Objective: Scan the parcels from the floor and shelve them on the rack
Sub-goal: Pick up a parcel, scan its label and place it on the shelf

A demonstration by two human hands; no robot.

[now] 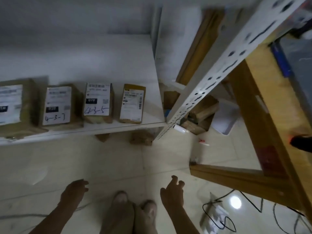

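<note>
Several brown parcels with white labels stand in a row on the white rack shelf (118, 65); the rightmost parcel (132, 103) is the narrowest, and the one beside it (98, 102) bears handwritten numbers. More brown parcels (200, 114) lie heaped on the floor behind the perforated rack post (207, 81). My left hand (74, 191) and my right hand (173, 191) hang low over the floor, both empty with loosely spread fingers. A black object with a red glow (302, 143) sits on the wooden table at the right.
A wooden table (263, 115) fills the right side. Black cables (219, 215) trail on the tiled floor under it. Two small boxes (141, 137) sit on the floor beneath the shelf. My feet (135, 210) stand between my hands.
</note>
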